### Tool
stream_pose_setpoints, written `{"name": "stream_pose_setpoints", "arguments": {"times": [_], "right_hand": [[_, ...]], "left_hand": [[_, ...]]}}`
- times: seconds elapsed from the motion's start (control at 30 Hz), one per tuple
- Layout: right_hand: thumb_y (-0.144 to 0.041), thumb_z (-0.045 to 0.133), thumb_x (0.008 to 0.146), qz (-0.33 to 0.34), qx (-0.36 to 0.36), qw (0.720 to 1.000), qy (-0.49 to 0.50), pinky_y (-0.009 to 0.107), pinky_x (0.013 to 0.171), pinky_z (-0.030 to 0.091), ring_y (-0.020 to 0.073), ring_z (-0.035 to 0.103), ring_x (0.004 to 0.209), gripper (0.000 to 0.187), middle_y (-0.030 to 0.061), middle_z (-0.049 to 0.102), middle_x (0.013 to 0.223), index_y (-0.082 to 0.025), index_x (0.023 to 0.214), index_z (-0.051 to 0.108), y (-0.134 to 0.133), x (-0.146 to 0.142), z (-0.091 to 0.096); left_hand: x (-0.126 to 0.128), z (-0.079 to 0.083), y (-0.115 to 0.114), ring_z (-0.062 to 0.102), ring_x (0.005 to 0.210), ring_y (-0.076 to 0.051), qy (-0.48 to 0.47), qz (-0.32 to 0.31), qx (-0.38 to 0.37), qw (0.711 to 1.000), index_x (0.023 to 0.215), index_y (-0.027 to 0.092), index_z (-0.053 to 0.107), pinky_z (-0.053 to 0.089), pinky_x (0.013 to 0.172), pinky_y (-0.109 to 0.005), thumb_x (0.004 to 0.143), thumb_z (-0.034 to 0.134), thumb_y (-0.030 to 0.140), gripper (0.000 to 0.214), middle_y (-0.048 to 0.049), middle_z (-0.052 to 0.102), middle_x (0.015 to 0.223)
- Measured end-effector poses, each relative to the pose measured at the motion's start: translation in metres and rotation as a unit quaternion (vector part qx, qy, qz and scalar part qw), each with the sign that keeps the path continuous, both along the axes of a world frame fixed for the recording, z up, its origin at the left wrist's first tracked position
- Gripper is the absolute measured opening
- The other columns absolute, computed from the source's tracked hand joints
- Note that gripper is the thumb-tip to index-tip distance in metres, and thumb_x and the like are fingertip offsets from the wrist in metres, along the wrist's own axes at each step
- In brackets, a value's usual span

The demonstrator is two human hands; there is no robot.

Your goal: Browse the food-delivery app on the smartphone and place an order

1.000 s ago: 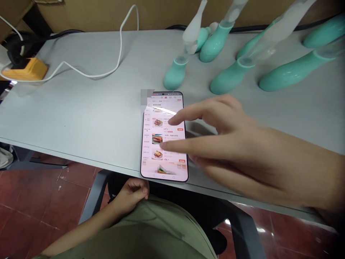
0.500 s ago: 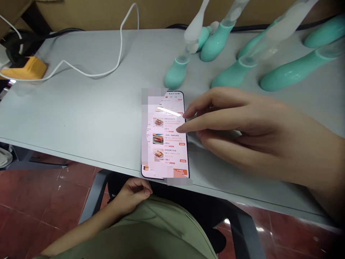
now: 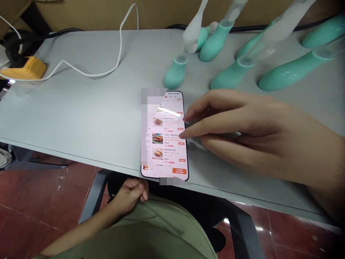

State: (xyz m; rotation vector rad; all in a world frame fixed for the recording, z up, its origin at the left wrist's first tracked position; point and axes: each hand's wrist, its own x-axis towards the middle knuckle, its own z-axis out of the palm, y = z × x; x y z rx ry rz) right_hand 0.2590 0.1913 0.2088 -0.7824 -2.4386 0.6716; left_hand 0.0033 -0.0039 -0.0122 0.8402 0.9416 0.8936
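We have the phone (image 3: 168, 144) lying face up on the bench (image 3: 88, 108), its lower end at the front edge and its lit screen showing a list of food pictures. Blurred blocks hide the screen's left side and part of its lower edge. Our right hand (image 3: 250, 133) is beside it, fingers (image 3: 215, 124) stretched forward, two of them slightly spread with their tips at the phone's right edge; we cannot tell whether they touch the glass. Our left hand (image 3: 132, 192) is below the bench's edge, near the green clothing (image 3: 151, 230), fingers curled in and thumb against them. Behind the phone we see several turquoise bottles (image 3: 174, 76) with pale tubes on top. On the left, a white cord (image 3: 91, 75) crosses the bench past a yellow block (image 3: 36, 68).
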Motion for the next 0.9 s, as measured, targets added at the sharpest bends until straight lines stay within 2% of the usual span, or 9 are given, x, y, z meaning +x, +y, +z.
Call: {"name": "stream_pose_setpoints", "arguments": {"times": [0.1, 0.2, 0.3, 0.4, 0.57, 0.8, 0.9], "right_hand": [[-0.019, 0.060, 0.092, 0.017, -0.006, 1.000, -0.003, 0.037, 0.070, 0.057, 0.0201, 0.074, 0.086, 0.030, 0.0036, 0.076, 0.108, -0.034, 0.098, 0.085, 0.0001, 0.0002, 0.0001], [-0.017, 0.059, 0.091, 0.023, -0.004, 1.000, 0.002, 0.037, 0.070, 0.057, 0.0192, 0.073, 0.085, 0.031, 0.0030, 0.076, 0.108, -0.034, 0.096, 0.085, 0.0005, 0.0009, -0.0001], [-0.019, 0.060, 0.091, 0.019, -0.009, 1.000, 0.000, 0.038, 0.071, 0.057, 0.0203, 0.074, 0.086, 0.030, 0.0036, 0.076, 0.107, -0.034, 0.097, 0.085, 0.0004, 0.0006, 0.0000], [-0.021, 0.060, 0.092, -0.011, -0.011, 1.000, -0.005, 0.038, 0.067, 0.055, 0.0214, 0.073, 0.084, 0.028, 0.0043, 0.076, 0.104, -0.033, 0.096, 0.085, -0.0005, -0.0016, 0.0006], [-0.023, 0.059, 0.093, -0.038, -0.004, 0.999, -0.013, 0.040, 0.070, 0.055, 0.0220, 0.072, 0.084, 0.027, 0.0051, 0.076, 0.102, -0.033, 0.095, 0.084, -0.0017, -0.0029, 0.0022], [-0.026, 0.060, 0.094, -0.057, -0.004, 0.998, -0.026, 0.039, 0.070, 0.054, 0.0210, 0.072, 0.085, 0.024, 0.0065, 0.076, 0.105, -0.027, 0.102, 0.083, -0.0014, -0.0036, 0.0020], [-0.026, 0.058, 0.096, -0.058, 0.006, 0.998, -0.030, 0.040, 0.070, 0.054, 0.0213, 0.072, 0.085, 0.026, 0.0068, 0.075, 0.106, -0.025, 0.108, 0.081, -0.0023, -0.0028, 0.0011]], "left_hand": [[0.0033, 0.0011, 0.0002, 0.042, 0.059, -0.014, -0.096, 0.033, -0.017, 0.995, 0.060, 0.017, 0.068, 0.031, 0.063, -0.031, 0.105, 0.057, 0.059, 0.063, -0.0003, 0.047, 0.057], [0.0057, 0.0044, 0.0019, 0.042, 0.058, -0.014, -0.125, 0.045, -0.017, 0.991, 0.056, 0.018, 0.067, 0.030, 0.062, -0.032, 0.107, 0.057, 0.053, 0.063, -0.0004, 0.046, 0.056], [0.0056, 0.0059, 0.0027, 0.043, 0.059, -0.015, -0.112, 0.050, -0.014, 0.992, 0.055, 0.018, 0.068, 0.031, 0.063, -0.033, 0.104, 0.061, 0.056, 0.063, -0.0004, 0.046, 0.055], [0.0039, 0.0042, 0.0026, 0.044, 0.059, -0.015, -0.079, 0.047, -0.015, 0.996, 0.056, 0.018, 0.068, 0.032, 0.064, -0.032, 0.099, 0.064, 0.066, 0.065, -0.0002, 0.046, 0.055], [0.0020, 0.0004, 0.0019, 0.047, 0.060, -0.016, -0.009, 0.022, -0.006, 1.000, 0.056, 0.018, 0.063, 0.035, 0.065, -0.032, 0.090, 0.064, 0.081, 0.071, -0.0015, 0.049, 0.057], [-0.0002, 0.0022, 0.0015, 0.047, 0.061, -0.015, -0.016, 0.008, 0.014, 1.000, 0.052, 0.018, 0.059, 0.033, 0.064, -0.032, 0.097, 0.064, 0.067, 0.068, -0.0020, 0.050, 0.057], [-0.0002, 0.0063, 0.0028, 0.047, 0.062, -0.014, 0.002, 0.002, 0.008, 1.000, 0.055, 0.017, 0.060, 0.033, 0.063, -0.030, 0.093, 0.072, 0.066, 0.063, -0.0013, 0.051, 0.059]]}}
